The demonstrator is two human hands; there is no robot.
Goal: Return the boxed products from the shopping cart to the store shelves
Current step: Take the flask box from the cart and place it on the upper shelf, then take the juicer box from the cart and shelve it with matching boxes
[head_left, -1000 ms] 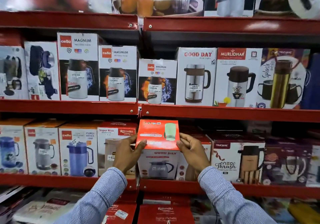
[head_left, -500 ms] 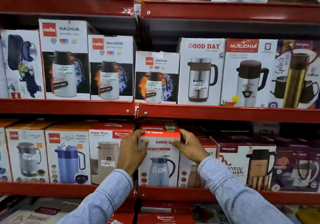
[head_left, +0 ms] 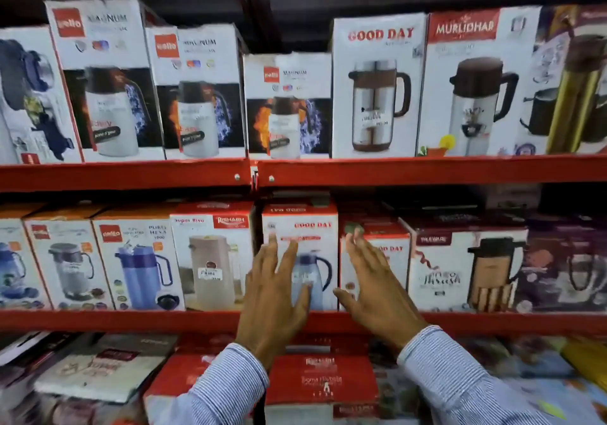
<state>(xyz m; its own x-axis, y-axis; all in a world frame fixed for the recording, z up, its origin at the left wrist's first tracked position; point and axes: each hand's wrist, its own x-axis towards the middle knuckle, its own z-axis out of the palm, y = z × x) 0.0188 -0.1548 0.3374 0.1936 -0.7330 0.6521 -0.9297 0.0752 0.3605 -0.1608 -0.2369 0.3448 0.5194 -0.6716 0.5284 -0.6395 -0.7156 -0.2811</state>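
**Desk:** Since a second ago, what has moved?

**Photographer:** Both hands have let go. The red-topped box they held has gone into the middle shelf, lower centre of the frame, on top of the Good Day jug box [head_left: 300, 227]; only a thin red edge of it shows there now.

**Desk:** And the hands?

**Photographer:** Going left to right: the left hand [head_left: 274, 296] is open, fingers spread, flat before the jug box front. The right hand [head_left: 374, 290] is open too, fingers loosely together, before the neighbouring Good Day box [head_left: 386, 250]. Neither holds anything; whether they touch the cardboard, I cannot tell.

**Desk:** Progress?

**Photographer:** One box looks shelved. The cart is out of view, so what is left cannot be judged.

**Desk:** Counts?

**Photographer:** Two hands, two striped sleeves. Upper row, about seven boxes; middle row, about eight fronts, the far right blurred.
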